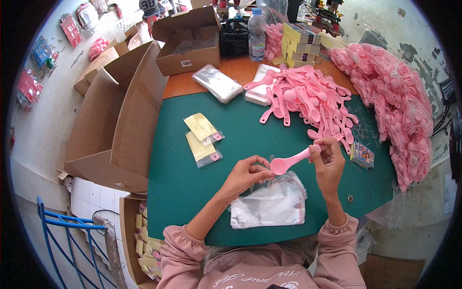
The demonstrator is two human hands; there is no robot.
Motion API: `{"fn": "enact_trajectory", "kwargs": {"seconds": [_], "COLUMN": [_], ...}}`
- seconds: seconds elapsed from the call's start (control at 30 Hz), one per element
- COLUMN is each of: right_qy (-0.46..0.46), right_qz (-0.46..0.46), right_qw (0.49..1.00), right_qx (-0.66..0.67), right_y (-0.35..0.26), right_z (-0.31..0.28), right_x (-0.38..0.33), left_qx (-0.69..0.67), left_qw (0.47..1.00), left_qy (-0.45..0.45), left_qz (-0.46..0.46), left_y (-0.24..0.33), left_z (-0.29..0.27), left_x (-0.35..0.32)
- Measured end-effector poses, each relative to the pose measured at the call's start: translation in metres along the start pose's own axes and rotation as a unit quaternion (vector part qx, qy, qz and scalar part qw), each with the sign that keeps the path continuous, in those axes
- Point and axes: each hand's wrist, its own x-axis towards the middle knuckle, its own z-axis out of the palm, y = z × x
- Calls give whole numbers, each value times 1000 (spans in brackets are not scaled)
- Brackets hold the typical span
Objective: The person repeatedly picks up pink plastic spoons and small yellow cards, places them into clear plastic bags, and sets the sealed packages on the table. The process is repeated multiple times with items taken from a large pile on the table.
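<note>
A pink measuring spoon [284, 165] is held up above the near part of the green table, its bowl toward the left. My right hand [329, 166] pinches the spoon's handle end between thumb and fingers. Close beside the bowl, my left hand [249, 174] has its fingertips drawn together; a faint clear edge shows there, but what they grip is unclear. Under both hands lies a stack of clear plastic bags [267, 209]. A big heap of pink spoons [308, 96] covers the table's far right, and small picture cards [362, 156] sit right of my right hand.
Two packed bags with yellow cards [201, 127] lie left of centre. Behind stand more bag packs [217, 84], a water bottle [257, 36] and yellow-edged card stacks [301, 43]. Cardboard boxes [137, 115] flank the left; a large bag of spoons [399, 101] bounds the right.
</note>
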Motion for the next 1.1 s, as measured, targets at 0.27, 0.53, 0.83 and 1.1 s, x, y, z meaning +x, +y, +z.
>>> {"fn": "enact_trajectory", "kwargs": {"seconds": [0.27, 0.53, 0.83, 1.1], "right_qy": [-86, -122, -325, 58], "right_qz": [23, 56, -122, 190], "right_qw": [996, 989, 937, 689], "right_qx": [-20, 61, 31, -697], "right_y": [-2, 5, 0, 101], "right_z": [16, 16, -12, -214], "right_x": [-3, 0, 13, 48], "left_qx": [-36, -42, -46, -121], "left_qw": [999, 988, 992, 990], "left_qy": [-28, -147, -99, -41], "left_qz": [22, -3, 62, 56], "left_y": [2, 14, 35, 44], "left_z": [3, -6, 2, -20], "left_x": [-1, -6, -3, -7]}}
